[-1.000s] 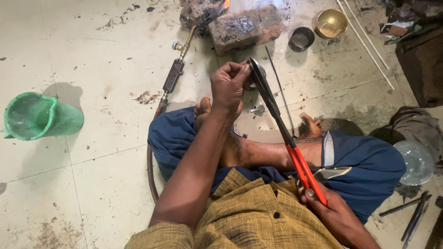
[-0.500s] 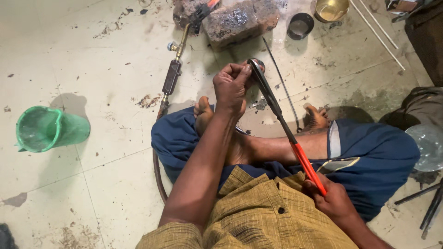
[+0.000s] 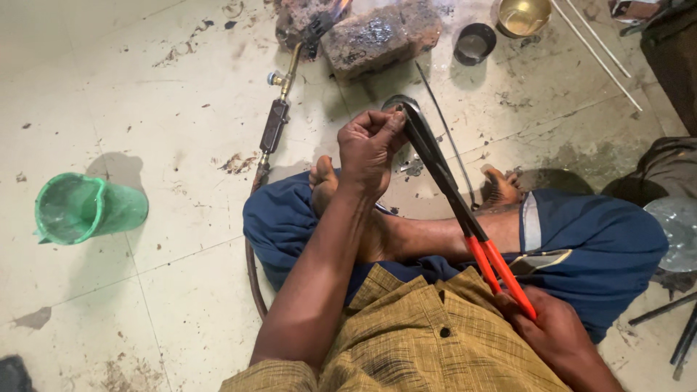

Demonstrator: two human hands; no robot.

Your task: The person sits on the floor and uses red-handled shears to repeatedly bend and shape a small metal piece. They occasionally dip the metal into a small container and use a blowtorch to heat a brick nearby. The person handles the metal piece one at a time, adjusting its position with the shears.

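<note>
**Two hands on one long-handled cutter, head view**

One view only, looking down at a person sitting on a pale tiled floor [image 3: 167, 109], legs folded.

Landmark: the cutter [image 3: 443, 174]. Long tool, dark metal head and shanks, red grips at the near end. It runs diagonally from the lap up to the head, just above the bare feet.

- Left hand [image 3: 369, 145]: at the cutter head, fingertips bunched together, pinching something small against the jaws. Too small to tell what it is.
- Right hand [image 3: 555, 334]: at the opposite end, fingers wrapped round the red grips, both handles squeezed close together.
- Thin metal rod [image 3: 444, 123]: lies on the floor just right of the cutter's shanks, roughly parallel.
- Gas torch [image 3: 279, 109]: left of the cutter head, brass neck, dark handle, hose trailing toward the knee. Its tip points at the bricks.
- Charred bricks [image 3: 377, 33]: beyond the cutter head.
- Small dark cup [image 3: 472, 43] and brass bowl [image 3: 524, 16]: beyond the head, to the right.
- Green plastic mug [image 3: 87, 207]: well left of the cutter, lying on its side.
</note>
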